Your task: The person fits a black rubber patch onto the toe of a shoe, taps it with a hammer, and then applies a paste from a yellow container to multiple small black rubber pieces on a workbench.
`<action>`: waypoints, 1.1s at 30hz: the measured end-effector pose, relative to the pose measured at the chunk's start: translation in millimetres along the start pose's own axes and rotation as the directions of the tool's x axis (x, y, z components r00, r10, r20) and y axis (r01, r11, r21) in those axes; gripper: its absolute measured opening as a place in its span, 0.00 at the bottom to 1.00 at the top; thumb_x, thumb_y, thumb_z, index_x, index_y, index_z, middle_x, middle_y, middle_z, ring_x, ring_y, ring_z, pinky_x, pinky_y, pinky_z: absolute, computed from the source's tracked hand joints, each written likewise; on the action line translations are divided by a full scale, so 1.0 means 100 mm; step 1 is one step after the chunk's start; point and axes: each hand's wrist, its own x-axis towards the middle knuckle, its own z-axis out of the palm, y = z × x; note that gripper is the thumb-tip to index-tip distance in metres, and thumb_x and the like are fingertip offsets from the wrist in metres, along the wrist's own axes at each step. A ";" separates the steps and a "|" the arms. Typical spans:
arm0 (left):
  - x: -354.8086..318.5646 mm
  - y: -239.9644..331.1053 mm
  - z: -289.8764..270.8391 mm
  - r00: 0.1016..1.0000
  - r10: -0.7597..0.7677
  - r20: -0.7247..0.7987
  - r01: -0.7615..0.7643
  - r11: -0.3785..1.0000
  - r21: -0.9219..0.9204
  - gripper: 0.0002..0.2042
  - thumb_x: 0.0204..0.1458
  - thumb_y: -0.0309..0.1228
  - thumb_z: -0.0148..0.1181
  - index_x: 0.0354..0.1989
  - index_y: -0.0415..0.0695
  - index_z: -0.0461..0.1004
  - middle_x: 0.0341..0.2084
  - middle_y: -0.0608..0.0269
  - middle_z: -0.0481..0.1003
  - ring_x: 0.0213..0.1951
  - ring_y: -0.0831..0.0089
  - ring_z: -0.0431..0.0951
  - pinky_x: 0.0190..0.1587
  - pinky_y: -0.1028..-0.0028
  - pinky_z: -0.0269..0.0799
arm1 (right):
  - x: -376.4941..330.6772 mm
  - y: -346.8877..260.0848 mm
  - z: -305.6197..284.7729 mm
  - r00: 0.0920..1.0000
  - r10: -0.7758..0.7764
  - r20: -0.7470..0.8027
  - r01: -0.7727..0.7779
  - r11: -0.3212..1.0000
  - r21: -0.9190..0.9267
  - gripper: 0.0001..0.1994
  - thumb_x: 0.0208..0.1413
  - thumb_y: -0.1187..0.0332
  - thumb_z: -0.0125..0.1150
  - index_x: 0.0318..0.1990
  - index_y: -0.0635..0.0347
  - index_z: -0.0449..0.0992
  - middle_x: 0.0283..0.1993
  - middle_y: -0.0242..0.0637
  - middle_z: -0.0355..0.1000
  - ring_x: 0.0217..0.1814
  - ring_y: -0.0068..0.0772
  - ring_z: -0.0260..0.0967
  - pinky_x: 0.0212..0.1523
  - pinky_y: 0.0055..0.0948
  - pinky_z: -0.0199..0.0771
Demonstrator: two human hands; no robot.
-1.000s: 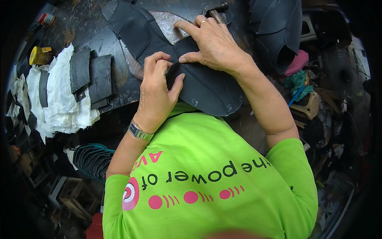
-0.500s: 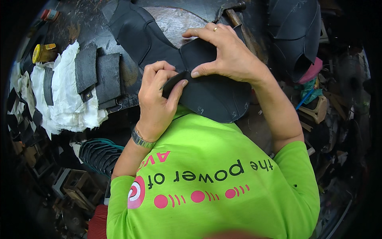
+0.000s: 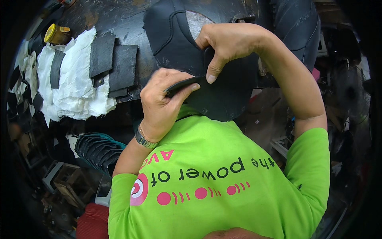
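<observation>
A black stitched shoe or boot upper (image 3: 234, 89) lies over the table's near edge, against my green shirt. Between thumb and fingers, my left hand (image 3: 157, 95) pinches a thin black piece (image 3: 181, 83) with its edge raised beside the upper. Whether that piece is separate or a folded edge of the upper, I cannot tell. My right hand (image 3: 234, 44) grips the upper from above, its thumb pressed on the black surface near the left fingertips. The right fingers curl around behind the material and are partly hidden.
White cloth (image 3: 67, 97) with several dark flat pieces (image 3: 123, 65) lies at the table's left. Behind it stands a yellow-lidded jar (image 3: 57, 35). Another black upper (image 3: 298, 24) is at the far right. A stack of black pieces (image 3: 99, 149) sits below the table at left.
My right hand has turned, its elbow swinging outward to the right, and the upper has rotated and folded beneath it. My left hand keeps its pinch. The whole view has shifted slightly.
</observation>
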 end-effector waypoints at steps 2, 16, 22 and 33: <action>-0.03 0.00 -0.02 0.998 -0.047 0.028 0.050 0.992 -0.115 0.09 0.41 0.23 0.76 0.32 0.42 0.84 0.30 0.63 0.79 0.34 0.68 0.81 0.37 0.72 0.75 | 0.01 -0.05 0.03 0.998 0.043 0.046 -0.046 0.997 0.061 0.23 0.36 0.59 0.83 0.33 0.70 0.81 0.25 0.44 0.77 0.28 0.36 0.75 0.30 0.36 0.72; -0.09 -0.04 -0.05 0.973 -0.231 0.027 0.218 0.866 -0.449 0.08 0.51 0.18 0.71 0.35 0.37 0.76 0.33 0.63 0.81 0.34 0.81 0.80 0.39 0.82 0.76 | -0.05 -0.08 0.22 0.984 0.164 -0.072 -0.165 0.986 -0.006 0.27 0.38 0.50 0.81 0.24 0.69 0.75 0.17 0.38 0.66 0.21 0.31 0.65 0.23 0.37 0.63; -0.05 -0.10 -0.01 0.959 -0.278 0.055 0.264 0.802 -0.535 0.08 0.51 0.19 0.71 0.34 0.37 0.76 0.31 0.64 0.82 0.35 0.82 0.81 0.38 0.81 0.77 | -0.07 -0.04 0.29 0.981 0.147 -0.129 -0.140 0.988 0.066 0.34 0.43 0.48 0.81 0.11 0.62 0.61 0.15 0.25 0.45 0.17 0.20 0.45 0.17 0.33 0.43; -0.10 -0.16 0.01 0.941 -0.336 0.040 0.291 0.742 -0.604 0.13 0.53 0.20 0.70 0.43 0.37 0.73 0.32 0.62 0.81 0.34 0.82 0.80 0.37 0.83 0.76 | -0.07 -0.01 0.33 0.978 0.138 -0.156 -0.143 0.990 -0.019 0.34 0.50 0.45 0.74 0.15 0.69 0.67 0.14 0.36 0.51 0.17 0.27 0.52 0.19 0.36 0.53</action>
